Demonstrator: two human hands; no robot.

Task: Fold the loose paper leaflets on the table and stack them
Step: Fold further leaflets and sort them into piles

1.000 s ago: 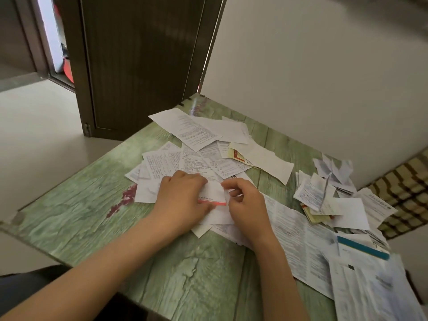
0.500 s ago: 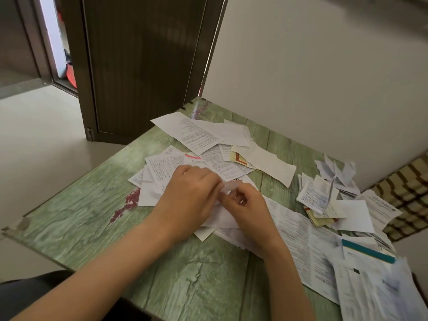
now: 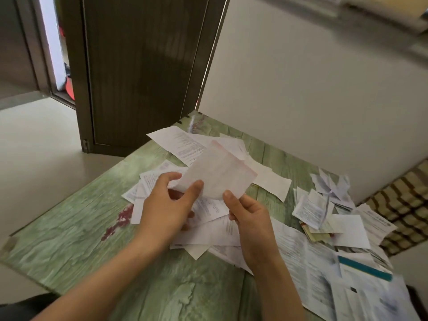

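Hands meet over the middle of the green wood-grain worktop [image 3: 92,228], where we hold a thin white paper leaflet with a pink edge [image 3: 217,174] up above the pile. Our left hand [image 3: 166,205] pinches its lower left corner, thumb in front and fingers curled behind, so that grip is closed on the paper. Our right hand [image 3: 250,218] takes the lower edge at about 5 o'clock of the sheet, thumb tip on the front; its fingers behind are hidden, yet this grip looks closed on the leaflet too. The sheet leans toward 1 o'clock and is blurred. Beneath it, a loose heap of white printed leaflets [image 3: 208,230] lies overlapping at the worktop's centre. At 3 o'clock sits a 2nd, smaller heap of crumpled slips [image 3: 324,205]. At 4 o'clock a large printed sheet [image 3: 298,251] lies flat, a teal strip [image 3: 363,267] near it. At 11 o'clock stands a dark brown door [image 3: 139,77].
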